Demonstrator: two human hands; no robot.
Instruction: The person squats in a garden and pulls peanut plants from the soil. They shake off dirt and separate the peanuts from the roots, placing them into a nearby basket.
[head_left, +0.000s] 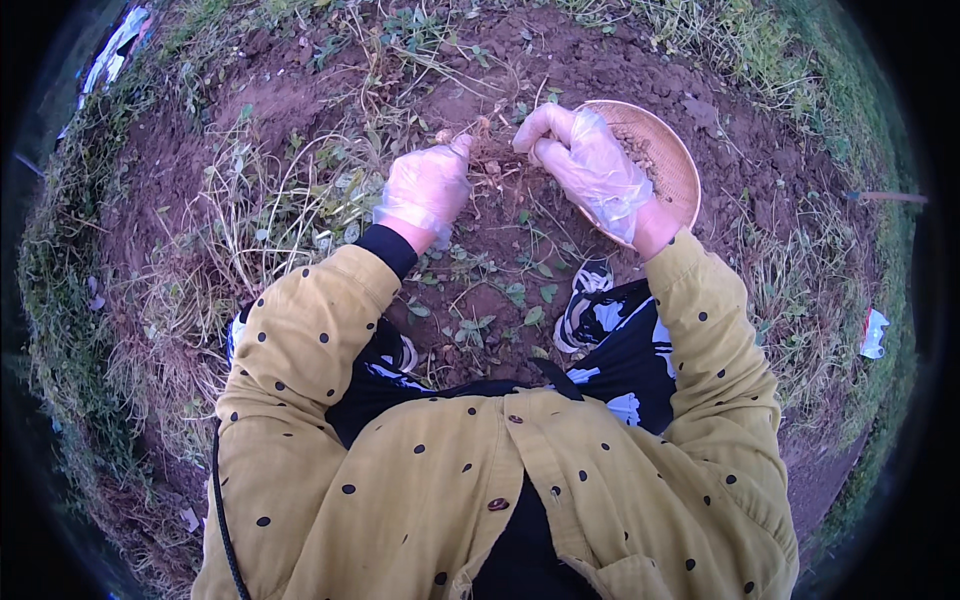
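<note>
My left hand (430, 185), in a clear plastic glove, is closed round a pulled-up peanut plant (487, 140). Its thin roots and a few pale pods stick out by my thumb and fingers. To the right, my gloved right hand (595, 170) has its fingers curled and pressed together, a short way from the roots. Whatever those fingers may hold is hidden. Behind and partly under that hand is a round, shallow woven basket (682, 180) with small tan pods in it.
Pulled plants with yellowing stems (255, 205) lie in a heap on the left. Reddish-brown soil (740, 130) with clods and leaves surrounds me. My shoe (585, 305) stands just below the basket. A pale stick-like object (888, 198) and white litter (874, 333) are at the far right.
</note>
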